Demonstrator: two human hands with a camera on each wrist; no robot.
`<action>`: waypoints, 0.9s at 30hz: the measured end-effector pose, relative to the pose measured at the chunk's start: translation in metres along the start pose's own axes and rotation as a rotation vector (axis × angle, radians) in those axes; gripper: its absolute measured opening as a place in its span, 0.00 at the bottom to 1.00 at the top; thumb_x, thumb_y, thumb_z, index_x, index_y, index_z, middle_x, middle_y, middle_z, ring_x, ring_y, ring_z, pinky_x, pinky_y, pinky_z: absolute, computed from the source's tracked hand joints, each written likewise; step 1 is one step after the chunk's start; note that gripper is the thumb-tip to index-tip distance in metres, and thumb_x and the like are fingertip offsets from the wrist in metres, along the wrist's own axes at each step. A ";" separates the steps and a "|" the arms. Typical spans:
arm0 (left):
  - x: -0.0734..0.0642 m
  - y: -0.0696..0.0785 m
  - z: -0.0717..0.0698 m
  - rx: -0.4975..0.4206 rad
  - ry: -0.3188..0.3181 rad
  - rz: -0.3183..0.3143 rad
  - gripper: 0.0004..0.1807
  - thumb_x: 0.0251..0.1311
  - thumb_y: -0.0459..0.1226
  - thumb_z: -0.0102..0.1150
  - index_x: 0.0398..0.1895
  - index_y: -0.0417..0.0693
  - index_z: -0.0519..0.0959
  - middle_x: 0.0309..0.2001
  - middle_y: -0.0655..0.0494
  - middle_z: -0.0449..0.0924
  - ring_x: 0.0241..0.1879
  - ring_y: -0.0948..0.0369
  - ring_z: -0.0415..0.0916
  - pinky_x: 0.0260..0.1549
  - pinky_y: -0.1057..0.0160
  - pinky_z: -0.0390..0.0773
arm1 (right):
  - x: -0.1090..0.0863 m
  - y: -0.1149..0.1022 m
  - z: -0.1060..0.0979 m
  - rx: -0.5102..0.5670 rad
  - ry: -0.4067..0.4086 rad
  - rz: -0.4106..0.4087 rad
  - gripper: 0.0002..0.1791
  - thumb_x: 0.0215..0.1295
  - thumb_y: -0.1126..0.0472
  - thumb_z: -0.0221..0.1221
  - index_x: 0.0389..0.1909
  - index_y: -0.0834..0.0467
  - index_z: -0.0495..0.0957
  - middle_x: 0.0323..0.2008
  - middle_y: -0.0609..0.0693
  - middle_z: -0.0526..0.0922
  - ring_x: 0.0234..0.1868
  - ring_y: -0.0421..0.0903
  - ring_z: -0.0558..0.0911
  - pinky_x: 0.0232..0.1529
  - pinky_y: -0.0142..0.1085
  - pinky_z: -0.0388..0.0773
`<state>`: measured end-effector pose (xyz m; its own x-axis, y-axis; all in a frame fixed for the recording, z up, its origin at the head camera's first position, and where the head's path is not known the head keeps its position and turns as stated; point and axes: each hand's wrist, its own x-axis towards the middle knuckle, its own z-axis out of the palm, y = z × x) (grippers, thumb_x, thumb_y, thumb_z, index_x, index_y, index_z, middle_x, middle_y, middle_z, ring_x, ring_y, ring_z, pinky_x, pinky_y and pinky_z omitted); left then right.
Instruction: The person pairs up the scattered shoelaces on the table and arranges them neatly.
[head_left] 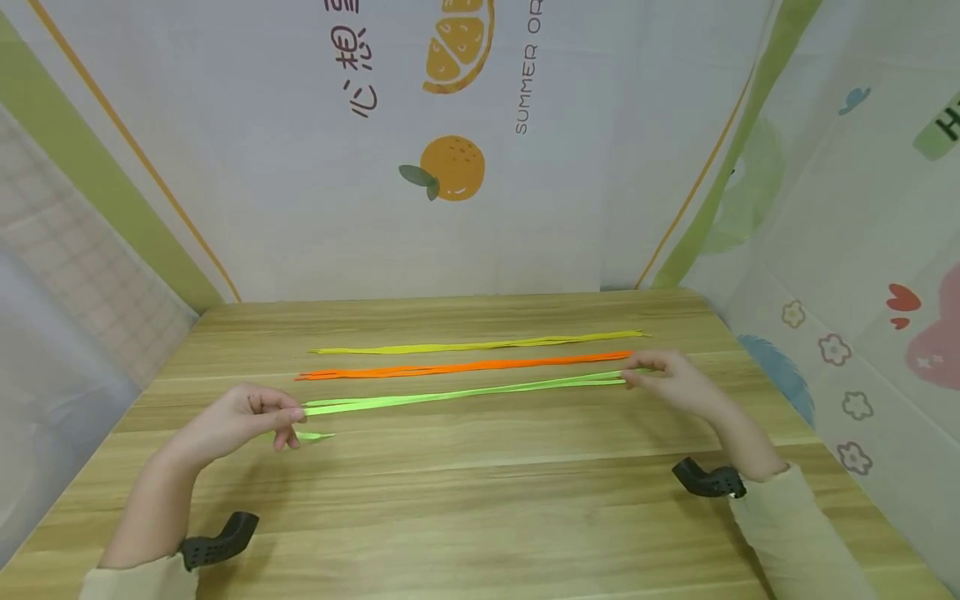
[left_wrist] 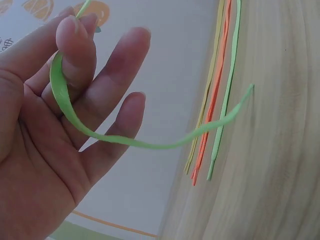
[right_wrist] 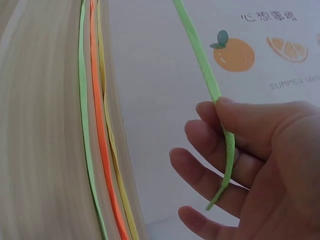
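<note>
A light green shoelace (head_left: 390,402) is stretched between the two hands above the table. My left hand (head_left: 238,423) pinches it between thumb and fingertips, and a loose tail (left_wrist: 165,146) curves down past the palm in the left wrist view. At the other side my right hand (head_left: 675,385) pinches the same lace near its end, with the short tip (right_wrist: 216,196) hanging by the fingers. Below lies a second green shoelace (right_wrist: 83,120), partly overlapped by the held one in the head view. Beyond it lie an orange shoelace (head_left: 465,367) and a yellow shoelace (head_left: 450,346), roughly parallel.
The wood-grain table (head_left: 480,500) ends at a white back curtain (head_left: 300,208) printed with oranges. Patterned sheets hang at both sides. Each wrist carries a black curved mount, the left mount (head_left: 221,542) and the right mount (head_left: 708,479).
</note>
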<state>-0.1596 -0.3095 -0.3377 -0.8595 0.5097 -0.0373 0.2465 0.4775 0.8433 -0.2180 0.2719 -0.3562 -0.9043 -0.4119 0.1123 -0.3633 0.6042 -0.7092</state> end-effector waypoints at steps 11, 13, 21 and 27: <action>-0.003 -0.009 -0.003 0.015 0.048 -0.048 0.15 0.70 0.39 0.51 0.28 0.38 0.77 0.21 0.44 0.76 0.35 0.51 0.81 0.47 0.56 0.70 | -0.005 0.019 -0.016 0.008 -0.001 0.065 0.10 0.69 0.56 0.57 0.39 0.60 0.82 0.43 0.54 0.81 0.53 0.60 0.73 0.49 0.56 0.70; -0.003 -0.010 -0.003 0.004 0.060 -0.063 0.15 0.69 0.40 0.52 0.29 0.37 0.77 0.21 0.43 0.76 0.35 0.50 0.81 0.47 0.60 0.70 | -0.005 0.021 -0.019 0.007 -0.001 0.072 0.11 0.69 0.57 0.57 0.39 0.61 0.82 0.44 0.56 0.81 0.54 0.61 0.73 0.50 0.58 0.69; -0.004 -0.013 -0.004 -0.008 0.073 -0.051 0.15 0.70 0.38 0.51 0.33 0.32 0.77 0.23 0.46 0.77 0.35 0.51 0.80 0.46 0.60 0.70 | -0.010 0.032 -0.027 0.008 0.001 0.104 0.11 0.69 0.57 0.58 0.39 0.61 0.81 0.48 0.59 0.78 0.53 0.58 0.72 0.47 0.52 0.70; -0.004 -0.017 -0.005 -0.009 0.104 -0.049 0.15 0.70 0.37 0.51 0.33 0.31 0.76 0.25 0.46 0.78 0.35 0.52 0.79 0.46 0.59 0.69 | -0.012 0.042 -0.032 0.023 0.002 0.130 0.14 0.69 0.54 0.58 0.39 0.62 0.81 0.47 0.59 0.78 0.52 0.57 0.71 0.46 0.51 0.69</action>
<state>-0.1628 -0.3233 -0.3495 -0.9125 0.4085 -0.0228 0.1997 0.4933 0.8466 -0.2296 0.3241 -0.3647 -0.9439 -0.3296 0.0197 -0.2376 0.6368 -0.7335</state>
